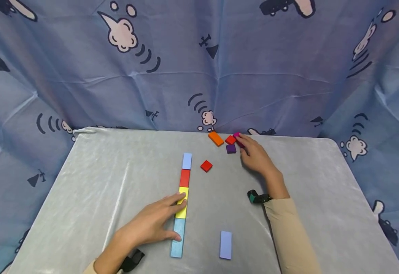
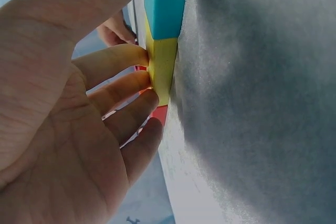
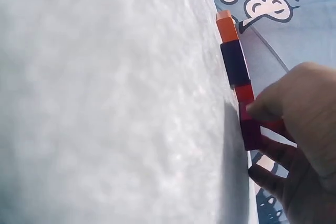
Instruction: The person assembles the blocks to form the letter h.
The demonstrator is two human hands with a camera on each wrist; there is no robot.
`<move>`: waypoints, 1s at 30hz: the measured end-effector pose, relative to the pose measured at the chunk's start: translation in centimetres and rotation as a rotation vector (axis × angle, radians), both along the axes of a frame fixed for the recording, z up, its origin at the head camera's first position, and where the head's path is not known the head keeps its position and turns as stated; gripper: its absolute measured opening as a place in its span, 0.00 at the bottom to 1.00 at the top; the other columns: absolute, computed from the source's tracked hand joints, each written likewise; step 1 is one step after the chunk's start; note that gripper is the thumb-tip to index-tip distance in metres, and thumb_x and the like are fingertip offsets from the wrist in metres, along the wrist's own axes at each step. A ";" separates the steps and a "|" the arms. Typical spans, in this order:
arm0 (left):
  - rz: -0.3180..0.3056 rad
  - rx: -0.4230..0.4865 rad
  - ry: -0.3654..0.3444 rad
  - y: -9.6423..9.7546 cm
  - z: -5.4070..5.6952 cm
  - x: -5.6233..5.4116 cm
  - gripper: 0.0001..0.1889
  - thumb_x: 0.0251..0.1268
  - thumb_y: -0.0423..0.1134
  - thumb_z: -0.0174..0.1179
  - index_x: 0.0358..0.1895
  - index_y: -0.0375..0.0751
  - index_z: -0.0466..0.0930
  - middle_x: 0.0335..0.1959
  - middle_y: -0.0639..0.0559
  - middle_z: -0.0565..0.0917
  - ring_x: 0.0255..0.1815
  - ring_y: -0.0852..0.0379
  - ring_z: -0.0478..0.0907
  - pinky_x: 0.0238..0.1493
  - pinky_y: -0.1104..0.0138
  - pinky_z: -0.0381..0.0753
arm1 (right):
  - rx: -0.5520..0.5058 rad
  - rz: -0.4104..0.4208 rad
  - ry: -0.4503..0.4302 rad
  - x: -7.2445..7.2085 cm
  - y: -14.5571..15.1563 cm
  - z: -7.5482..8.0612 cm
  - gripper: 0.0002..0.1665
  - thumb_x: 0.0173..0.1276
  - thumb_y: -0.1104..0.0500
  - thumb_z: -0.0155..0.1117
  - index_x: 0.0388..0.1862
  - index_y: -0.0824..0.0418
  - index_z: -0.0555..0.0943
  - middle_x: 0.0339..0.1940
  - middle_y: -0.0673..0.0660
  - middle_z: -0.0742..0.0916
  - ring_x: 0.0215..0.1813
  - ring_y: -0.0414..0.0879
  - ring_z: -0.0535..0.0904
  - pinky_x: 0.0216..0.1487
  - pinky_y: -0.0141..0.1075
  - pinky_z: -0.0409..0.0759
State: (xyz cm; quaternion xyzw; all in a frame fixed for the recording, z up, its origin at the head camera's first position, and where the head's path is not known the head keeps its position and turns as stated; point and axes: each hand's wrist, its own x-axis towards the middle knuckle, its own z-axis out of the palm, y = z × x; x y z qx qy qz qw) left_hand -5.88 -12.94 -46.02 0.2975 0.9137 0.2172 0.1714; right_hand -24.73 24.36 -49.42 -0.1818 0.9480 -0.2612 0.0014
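Note:
A straight row of flat blocks lies on the grey table (image 1: 93, 190): light blue (image 1: 187, 161), red (image 1: 185, 177), yellow (image 1: 182, 207) and teal (image 1: 178, 239). My left hand (image 1: 166, 217) lies flat beside the row, straight fingers (image 2: 131, 85) pressing the yellow block (image 2: 163, 69) side, thumb by the teal block (image 2: 167, 1). At the far edge my right hand (image 1: 245, 146) pinches a magenta block (image 1: 237, 136) between thumb and fingers (image 3: 265, 174); the magenta block (image 3: 251, 132) still touches the table.
Loose blocks near the right hand: orange (image 1: 216, 138), small red (image 1: 230, 139), purple (image 1: 231, 148), and another red (image 1: 206, 166) closer to the row. A periwinkle block (image 1: 225, 244) lies near the front. A patterned blue cloth hangs behind the table.

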 end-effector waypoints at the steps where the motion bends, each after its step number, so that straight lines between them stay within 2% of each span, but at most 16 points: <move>1: 0.001 0.004 0.002 0.0 0.0 0.0 0.51 0.54 0.57 0.80 0.81 0.45 0.67 0.85 0.52 0.64 0.85 0.48 0.64 0.77 0.50 0.75 | 0.012 0.001 0.001 0.0 -0.1 0.0 0.33 0.77 0.65 0.52 0.79 0.68 0.69 0.82 0.69 0.70 0.82 0.68 0.66 0.84 0.64 0.60; 7: 0.000 0.007 0.001 0.0 -0.2 0.0 0.51 0.54 0.58 0.80 0.81 0.45 0.67 0.86 0.53 0.63 0.85 0.50 0.63 0.76 0.51 0.77 | 0.099 -0.033 -0.029 0.7 -0.5 0.8 0.32 0.78 0.60 0.54 0.79 0.68 0.70 0.81 0.69 0.72 0.81 0.68 0.67 0.83 0.64 0.63; 11: -0.005 0.006 0.003 0.0 -0.1 0.0 0.52 0.53 0.57 0.80 0.81 0.44 0.68 0.85 0.52 0.64 0.85 0.50 0.64 0.75 0.51 0.77 | 0.126 -0.067 -0.025 1.0 -0.8 1.3 0.32 0.77 0.59 0.59 0.77 0.68 0.73 0.73 0.71 0.77 0.72 0.69 0.73 0.78 0.64 0.69; 14: -0.004 0.009 0.009 -0.1 -0.1 0.0 0.52 0.53 0.57 0.81 0.80 0.43 0.68 0.85 0.51 0.65 0.84 0.49 0.65 0.76 0.51 0.77 | 0.124 -0.082 -0.008 1.0 -0.9 1.4 0.32 0.76 0.59 0.61 0.76 0.67 0.74 0.68 0.72 0.77 0.67 0.68 0.73 0.73 0.63 0.72; 18: 0.000 0.014 0.012 -0.1 0.0 0.0 0.51 0.54 0.57 0.81 0.80 0.42 0.68 0.84 0.51 0.65 0.84 0.49 0.66 0.77 0.52 0.76 | 0.129 -0.066 -0.020 0.7 -1.0 1.4 0.33 0.77 0.59 0.58 0.78 0.69 0.71 0.81 0.71 0.70 0.81 0.68 0.64 0.80 0.66 0.65; 20: 0.001 0.016 0.013 -0.1 0.0 0.0 0.51 0.53 0.56 0.81 0.80 0.42 0.68 0.84 0.50 0.65 0.84 0.49 0.66 0.76 0.52 0.76 | 0.133 -0.044 -0.060 0.6 -1.0 1.4 0.35 0.78 0.59 0.56 0.80 0.71 0.67 0.86 0.69 0.63 0.87 0.66 0.57 0.85 0.65 0.58; 22: 0.001 0.017 0.011 -0.1 0.0 0.1 0.51 0.53 0.56 0.81 0.80 0.42 0.68 0.84 0.50 0.65 0.84 0.49 0.66 0.77 0.52 0.76 | 0.136 -0.029 -0.109 0.5 -1.0 1.3 0.36 0.79 0.59 0.54 0.82 0.72 0.62 0.88 0.69 0.59 0.89 0.65 0.53 0.87 0.63 0.54; 25: 0.001 0.018 0.008 -0.1 0.1 0.1 0.51 0.53 0.56 0.81 0.80 0.42 0.69 0.84 0.49 0.65 0.83 0.48 0.67 0.77 0.52 0.76 | 0.144 -0.028 -0.157 0.5 -1.0 1.4 0.37 0.80 0.59 0.52 0.83 0.72 0.60 0.87 0.70 0.60 0.88 0.66 0.56 0.87 0.61 0.54; 30: -0.003 0.018 0.010 -0.1 -0.1 0.0 0.52 0.52 0.56 0.81 0.80 0.42 0.68 0.85 0.48 0.65 0.83 0.48 0.67 0.77 0.52 0.76 | 0.159 -0.042 -0.134 0.8 -1.0 1.8 0.35 0.81 0.60 0.55 0.81 0.72 0.64 0.84 0.71 0.66 0.84 0.69 0.62 0.85 0.63 0.58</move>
